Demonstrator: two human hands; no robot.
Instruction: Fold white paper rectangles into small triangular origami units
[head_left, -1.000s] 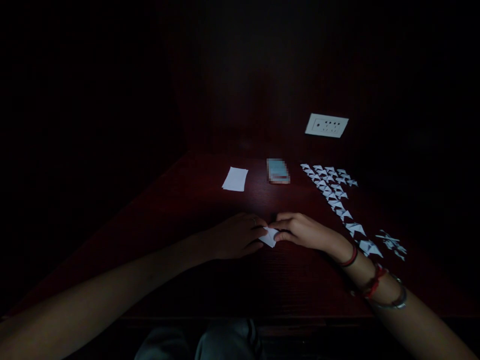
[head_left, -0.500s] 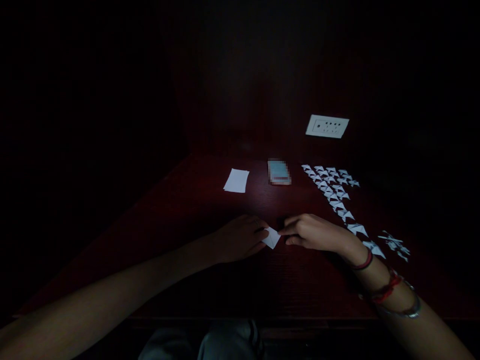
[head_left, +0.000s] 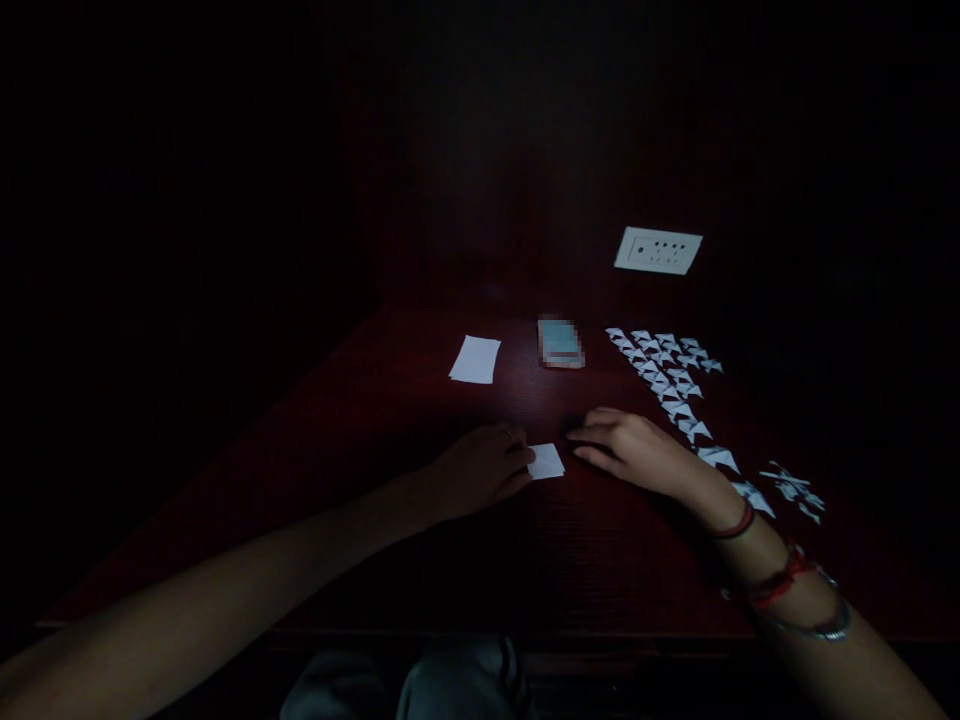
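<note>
Pressed the left part of the small folded white paper square (head_left: 549, 462) to the dark red wooden tabletop (head_left: 600, 570) with the left hand's (head_left: 480, 468) fingertips. Held the right hand (head_left: 637, 448) apart, fingers loosely parted, just beyond the square's right edge, without visible contact. Placed the square between both hands, nearer the left; showed a diagonal crease but no clearly longer axis. Included, toward the tabletop's far edge, the flat stack of white paper sheets (head_left: 475, 361) and blurred pale-blue rectangular object (head_left: 560, 340); toward the right edge, rows of folded white paper pieces (head_left: 676, 410) and loose pale strips (head_left: 793, 490).
</note>
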